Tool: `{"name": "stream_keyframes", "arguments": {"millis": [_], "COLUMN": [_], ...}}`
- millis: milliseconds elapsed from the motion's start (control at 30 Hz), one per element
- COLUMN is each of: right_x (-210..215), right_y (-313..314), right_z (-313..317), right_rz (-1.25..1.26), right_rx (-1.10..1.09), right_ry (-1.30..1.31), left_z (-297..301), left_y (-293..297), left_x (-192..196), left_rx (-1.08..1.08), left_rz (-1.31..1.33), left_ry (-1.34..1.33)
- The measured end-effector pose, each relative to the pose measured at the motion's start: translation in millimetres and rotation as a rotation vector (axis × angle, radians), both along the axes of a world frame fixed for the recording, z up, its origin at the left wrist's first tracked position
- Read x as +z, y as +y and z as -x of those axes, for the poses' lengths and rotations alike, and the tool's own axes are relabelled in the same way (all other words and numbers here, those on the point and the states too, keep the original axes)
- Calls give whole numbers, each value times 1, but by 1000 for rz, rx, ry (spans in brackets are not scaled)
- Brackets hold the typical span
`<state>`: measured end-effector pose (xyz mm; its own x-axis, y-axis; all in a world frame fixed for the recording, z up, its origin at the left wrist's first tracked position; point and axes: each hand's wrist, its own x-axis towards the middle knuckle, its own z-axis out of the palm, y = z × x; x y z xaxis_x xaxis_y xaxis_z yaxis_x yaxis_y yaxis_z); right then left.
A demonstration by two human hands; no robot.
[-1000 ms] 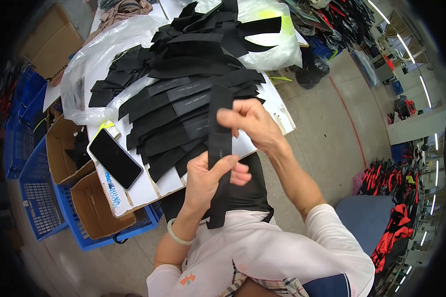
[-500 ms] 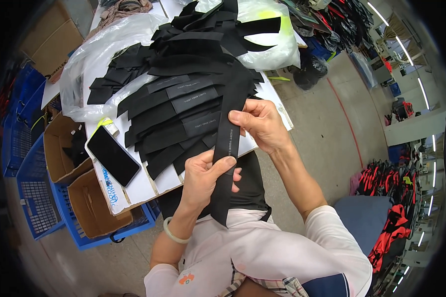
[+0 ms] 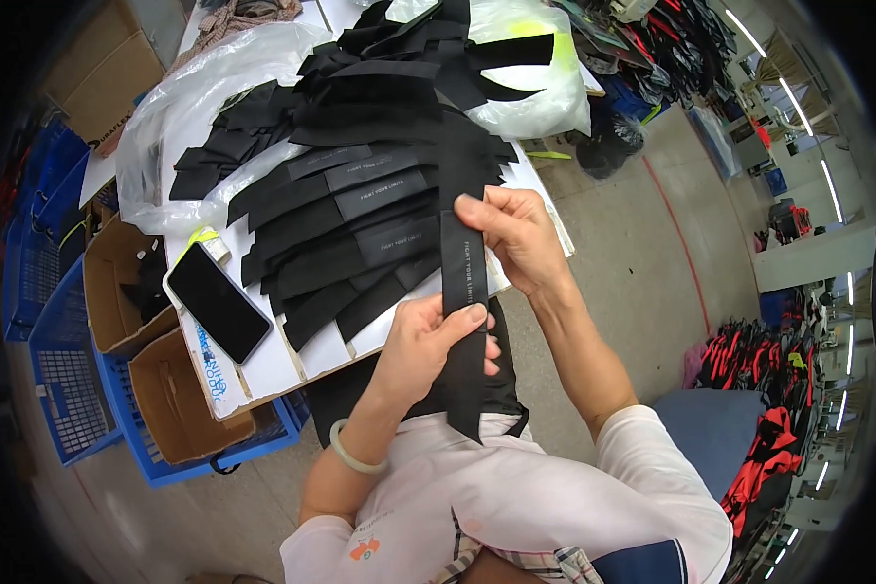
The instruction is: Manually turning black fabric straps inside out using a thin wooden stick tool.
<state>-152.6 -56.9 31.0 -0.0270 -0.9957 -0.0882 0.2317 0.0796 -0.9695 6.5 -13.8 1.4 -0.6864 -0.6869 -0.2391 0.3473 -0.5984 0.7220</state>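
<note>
The strip, black with a line of pale print, runs almost straight toward the person, its far part over the pile on the white table. Its middle crosses the table's near edge close to the near right corner, and its pointed lower end hangs over the person's lap.

The left hand pinches it below the print, thumb on top and fingers curled behind, their tips showing past the strip's right side. The right hand is nearly closed on it above the print, thumb against the face, the other fingers bent at the side.

A second ago the right hand was blurred, and the strip lay farther left; half a second ago it slanted. Now it is straighter, its lower end has shifted right, and the left hand has moved right with it. The print shows plainly between the two thumbs.

The pile keeps its fanned rows. The phone stays by the table's near left corner, and the clear bag lies along the left edge as before.
</note>
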Motion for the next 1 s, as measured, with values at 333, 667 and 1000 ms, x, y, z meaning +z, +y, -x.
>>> {"name": "stream_keyframes", "arguments": {"millis": [333,667,1000], "right_x": [-6,-25,-27], "right_y": [-11,-37,-11], "right_z": [1,-8,-5], "right_rz": [113,-53,-65], "right_rx": [-211,-340,-38], "right_ry": [117,-85,59], "left_z": [7,11,11], "left_y": [1,15,10], "left_x": [-15,-25,-20], "left_rx": [51,147,209], "left_rz": [51,-47,-4], "left_ry": [19,20,-40]}}
